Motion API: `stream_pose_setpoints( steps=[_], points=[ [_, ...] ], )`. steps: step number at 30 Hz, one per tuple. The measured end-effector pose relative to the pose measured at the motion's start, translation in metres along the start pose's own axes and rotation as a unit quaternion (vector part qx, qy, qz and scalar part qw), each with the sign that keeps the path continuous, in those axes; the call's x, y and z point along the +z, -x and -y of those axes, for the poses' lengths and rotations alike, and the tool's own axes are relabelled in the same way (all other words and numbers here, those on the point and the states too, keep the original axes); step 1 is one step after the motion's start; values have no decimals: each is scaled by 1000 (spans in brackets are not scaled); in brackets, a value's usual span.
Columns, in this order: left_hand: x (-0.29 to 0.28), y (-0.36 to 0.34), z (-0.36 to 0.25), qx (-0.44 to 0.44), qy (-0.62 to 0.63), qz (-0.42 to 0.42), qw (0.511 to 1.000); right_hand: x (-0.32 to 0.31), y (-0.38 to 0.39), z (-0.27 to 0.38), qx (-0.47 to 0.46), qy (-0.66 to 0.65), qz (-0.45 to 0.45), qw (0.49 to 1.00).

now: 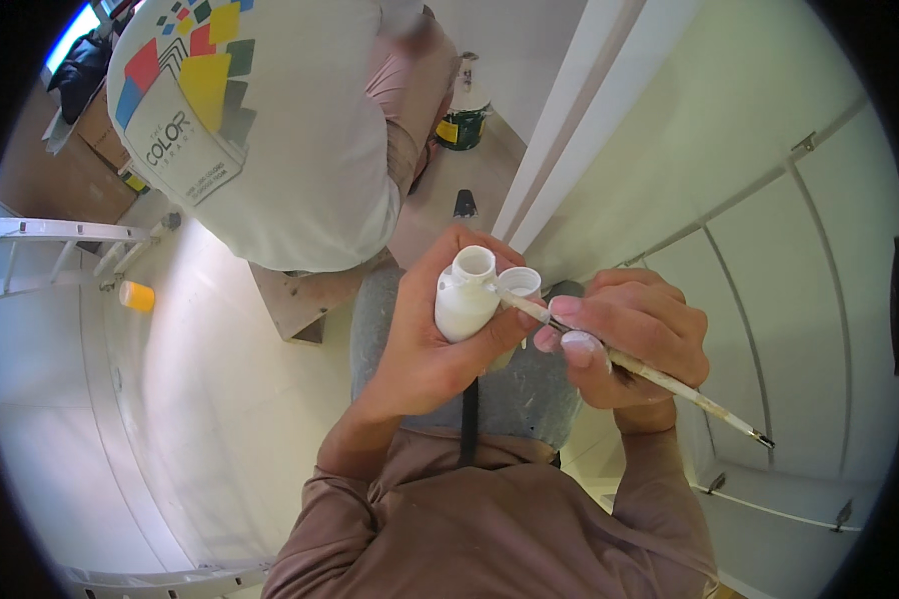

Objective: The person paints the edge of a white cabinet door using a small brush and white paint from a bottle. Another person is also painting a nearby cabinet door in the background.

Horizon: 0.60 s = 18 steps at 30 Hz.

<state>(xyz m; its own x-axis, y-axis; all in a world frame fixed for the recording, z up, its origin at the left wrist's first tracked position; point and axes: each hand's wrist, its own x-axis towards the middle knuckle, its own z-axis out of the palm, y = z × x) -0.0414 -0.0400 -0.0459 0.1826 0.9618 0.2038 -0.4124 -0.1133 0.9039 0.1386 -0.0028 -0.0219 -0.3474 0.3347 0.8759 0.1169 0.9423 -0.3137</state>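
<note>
My left hand point(420, 354) is wrapped round a small white plastic bottle point(463, 311), held upright with its mouth uncovered. A white round cap point(518, 282) is held beside the bottle's neck in the same hand, hollow side up. Between the thumb and fingers of my right hand point(641, 334) is a slim paintbrush point(691, 393) with a paint-smeared handle. One end of the brush touches or nearly touches the bottle just below its neck. Its other end slants down to the right, past my hand. White paint marks my right fingertips.
Ahead on the left, a person in a printed white shirt point(300, 150) crouches close by. Beyond stands a dark green paint bucket point(461, 128). A ladder point(65, 232) and an orange-yellow tub point(137, 297) are at left. White panelling point(759, 270) runs along my right.
</note>
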Motion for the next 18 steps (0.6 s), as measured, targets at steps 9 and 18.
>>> stream_pose_setpoints(
  steps=[9,18],
  points=[
    [2,-2,2,37,-106,-37,993,2,3,-4,-12,1,1,1000],
    [-1,-9,8,111,-183,-46,976,4,0,-3,-3,20,7,1000]
  ],
)
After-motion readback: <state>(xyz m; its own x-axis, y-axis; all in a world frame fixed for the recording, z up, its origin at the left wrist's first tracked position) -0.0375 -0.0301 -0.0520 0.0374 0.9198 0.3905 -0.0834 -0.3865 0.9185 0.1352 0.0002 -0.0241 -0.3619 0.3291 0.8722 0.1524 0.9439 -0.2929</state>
